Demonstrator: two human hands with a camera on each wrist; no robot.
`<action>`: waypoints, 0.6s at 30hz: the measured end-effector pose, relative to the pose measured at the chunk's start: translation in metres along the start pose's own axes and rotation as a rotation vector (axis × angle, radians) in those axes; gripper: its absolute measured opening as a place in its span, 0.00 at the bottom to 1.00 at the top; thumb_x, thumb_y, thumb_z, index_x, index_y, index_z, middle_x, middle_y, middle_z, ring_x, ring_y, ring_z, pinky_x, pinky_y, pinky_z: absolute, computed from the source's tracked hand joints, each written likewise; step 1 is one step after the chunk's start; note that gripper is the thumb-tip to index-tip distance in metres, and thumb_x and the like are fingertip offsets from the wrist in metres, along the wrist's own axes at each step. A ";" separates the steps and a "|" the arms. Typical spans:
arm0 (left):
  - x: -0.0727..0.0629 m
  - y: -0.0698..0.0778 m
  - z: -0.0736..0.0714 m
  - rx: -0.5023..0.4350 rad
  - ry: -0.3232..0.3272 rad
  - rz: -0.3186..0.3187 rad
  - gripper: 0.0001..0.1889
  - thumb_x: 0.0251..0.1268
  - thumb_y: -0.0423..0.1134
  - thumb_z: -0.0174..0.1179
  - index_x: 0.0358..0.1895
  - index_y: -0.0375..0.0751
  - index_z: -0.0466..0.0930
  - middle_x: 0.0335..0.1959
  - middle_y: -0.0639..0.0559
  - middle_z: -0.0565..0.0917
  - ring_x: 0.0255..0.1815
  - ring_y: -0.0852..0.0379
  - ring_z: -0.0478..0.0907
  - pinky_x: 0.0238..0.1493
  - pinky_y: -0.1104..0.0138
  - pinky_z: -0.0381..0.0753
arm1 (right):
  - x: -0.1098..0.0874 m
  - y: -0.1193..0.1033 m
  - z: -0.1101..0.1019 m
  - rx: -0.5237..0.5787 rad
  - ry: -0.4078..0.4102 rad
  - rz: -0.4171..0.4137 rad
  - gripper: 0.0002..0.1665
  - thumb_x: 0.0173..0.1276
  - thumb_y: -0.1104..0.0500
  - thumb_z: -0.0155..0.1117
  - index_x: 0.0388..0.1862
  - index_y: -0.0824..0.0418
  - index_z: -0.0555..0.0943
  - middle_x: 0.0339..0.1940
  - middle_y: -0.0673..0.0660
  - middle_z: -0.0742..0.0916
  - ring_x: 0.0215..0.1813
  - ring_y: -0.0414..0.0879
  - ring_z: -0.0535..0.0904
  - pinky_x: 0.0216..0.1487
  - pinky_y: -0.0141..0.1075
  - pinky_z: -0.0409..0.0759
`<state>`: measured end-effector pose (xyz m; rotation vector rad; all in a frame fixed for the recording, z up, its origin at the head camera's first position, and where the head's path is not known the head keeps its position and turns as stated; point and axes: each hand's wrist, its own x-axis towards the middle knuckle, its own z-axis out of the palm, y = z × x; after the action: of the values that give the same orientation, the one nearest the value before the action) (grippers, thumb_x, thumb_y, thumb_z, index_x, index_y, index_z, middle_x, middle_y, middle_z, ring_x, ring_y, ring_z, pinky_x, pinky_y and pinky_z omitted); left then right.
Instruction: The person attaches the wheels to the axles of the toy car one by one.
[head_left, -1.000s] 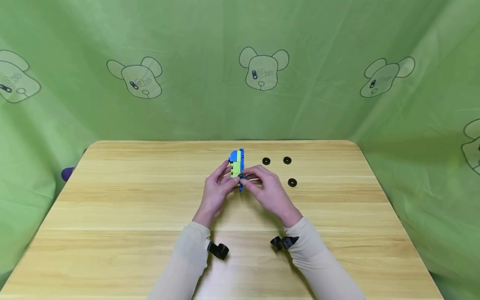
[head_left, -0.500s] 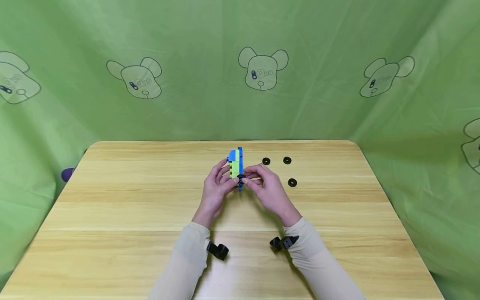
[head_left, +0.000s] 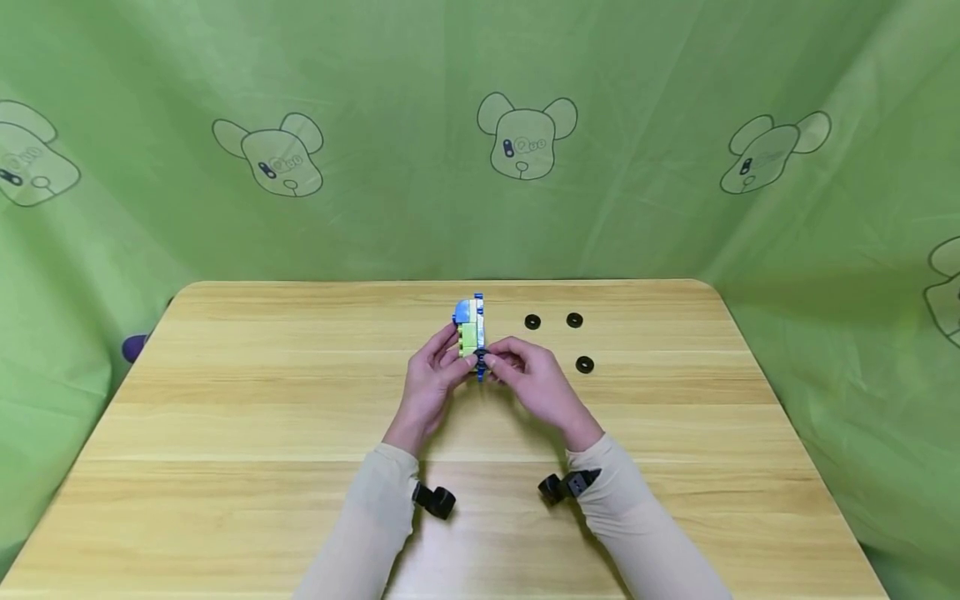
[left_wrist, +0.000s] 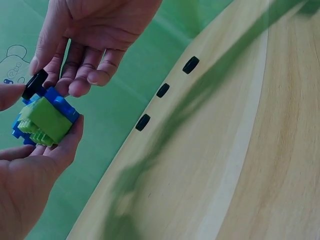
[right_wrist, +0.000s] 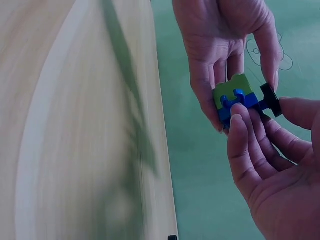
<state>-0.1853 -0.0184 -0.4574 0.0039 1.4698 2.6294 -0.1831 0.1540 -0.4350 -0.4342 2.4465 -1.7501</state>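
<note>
A small toy car of green and blue building bricks (head_left: 469, 335) is held on end above the table. My left hand (head_left: 432, 379) grips its body, with the fingers behind it and the thumb against a black tire (left_wrist: 36, 84) at the car's side. My right hand (head_left: 536, 379) has its thumb on the same tire, while its fingers touch the blue base (right_wrist: 240, 107) in the right wrist view. The tire sits at the end of a short blue axle there. Whether it is fully seated, I cannot tell.
Three loose black tires lie right of the hands: a near one (head_left: 585, 364), a far right one (head_left: 574, 320) and a far left one (head_left: 532, 322). The wooden table (head_left: 247, 400) ends at a green curtain (head_left: 405, 208).
The car has shifted slightly left, and its blue base now catches the light. My right index finger has come down and curled in closer. The loose tires have not moved.
</note>
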 end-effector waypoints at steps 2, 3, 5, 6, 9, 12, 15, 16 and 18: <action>0.000 0.000 0.000 0.008 -0.001 0.002 0.38 0.58 0.17 0.59 0.73 0.26 0.55 0.70 0.34 0.63 0.63 0.43 0.70 0.55 0.64 0.79 | 0.000 0.000 0.000 0.055 -0.010 0.013 0.12 0.73 0.64 0.60 0.50 0.71 0.79 0.35 0.61 0.86 0.41 0.67 0.81 0.45 0.56 0.81; -0.001 0.000 0.000 0.016 0.000 0.003 0.38 0.58 0.17 0.59 0.73 0.26 0.55 0.70 0.34 0.63 0.65 0.42 0.69 0.55 0.64 0.79 | 0.001 0.000 0.000 0.080 -0.012 0.020 0.12 0.73 0.65 0.59 0.51 0.71 0.79 0.35 0.61 0.86 0.41 0.67 0.81 0.46 0.56 0.81; -0.001 0.000 0.000 0.036 -0.004 0.011 0.38 0.58 0.18 0.60 0.73 0.25 0.55 0.70 0.33 0.64 0.66 0.42 0.68 0.56 0.64 0.78 | 0.001 -0.001 0.000 0.117 -0.014 0.027 0.13 0.73 0.66 0.59 0.52 0.73 0.78 0.36 0.63 0.86 0.41 0.68 0.81 0.46 0.56 0.82; -0.001 0.000 0.000 0.045 -0.008 0.016 0.38 0.58 0.18 0.60 0.72 0.25 0.55 0.70 0.33 0.64 0.67 0.42 0.67 0.56 0.64 0.78 | 0.001 -0.001 0.000 0.126 -0.015 0.026 0.13 0.73 0.67 0.58 0.52 0.74 0.78 0.37 0.64 0.86 0.41 0.67 0.81 0.46 0.55 0.82; -0.001 0.000 0.000 0.069 -0.018 0.025 0.37 0.59 0.19 0.60 0.72 0.24 0.56 0.69 0.33 0.66 0.66 0.42 0.68 0.56 0.64 0.78 | 0.001 0.000 0.001 0.137 -0.012 0.029 0.14 0.73 0.67 0.58 0.52 0.75 0.77 0.37 0.64 0.86 0.41 0.66 0.82 0.45 0.52 0.83; -0.001 0.000 -0.001 0.073 -0.027 0.027 0.36 0.59 0.18 0.60 0.72 0.24 0.56 0.68 0.33 0.66 0.64 0.43 0.71 0.56 0.64 0.78 | 0.002 0.001 0.000 0.136 -0.016 0.027 0.14 0.73 0.68 0.58 0.52 0.76 0.77 0.38 0.64 0.86 0.40 0.63 0.83 0.45 0.52 0.83; -0.001 -0.001 -0.002 0.067 -0.033 0.024 0.36 0.60 0.18 0.60 0.72 0.24 0.57 0.68 0.34 0.67 0.60 0.45 0.75 0.54 0.64 0.79 | 0.002 0.001 0.001 0.145 -0.021 0.036 0.13 0.72 0.68 0.58 0.52 0.74 0.78 0.38 0.64 0.86 0.39 0.58 0.84 0.46 0.53 0.83; -0.002 -0.001 -0.002 0.064 -0.035 0.023 0.36 0.60 0.18 0.59 0.72 0.25 0.57 0.68 0.35 0.67 0.58 0.46 0.76 0.54 0.64 0.79 | 0.002 0.001 0.001 0.149 -0.023 0.038 0.13 0.72 0.68 0.58 0.52 0.74 0.78 0.38 0.64 0.86 0.39 0.57 0.84 0.46 0.54 0.82; -0.002 -0.001 -0.002 0.059 -0.038 0.019 0.35 0.60 0.18 0.59 0.72 0.25 0.57 0.67 0.35 0.67 0.56 0.47 0.78 0.54 0.64 0.80 | 0.003 0.001 0.001 0.150 -0.032 0.039 0.13 0.72 0.68 0.58 0.52 0.74 0.77 0.39 0.64 0.86 0.39 0.57 0.83 0.47 0.54 0.82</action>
<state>-0.1835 -0.0202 -0.4590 0.0741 1.5415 2.5851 -0.1856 0.1531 -0.4359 -0.3931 2.2667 -1.8787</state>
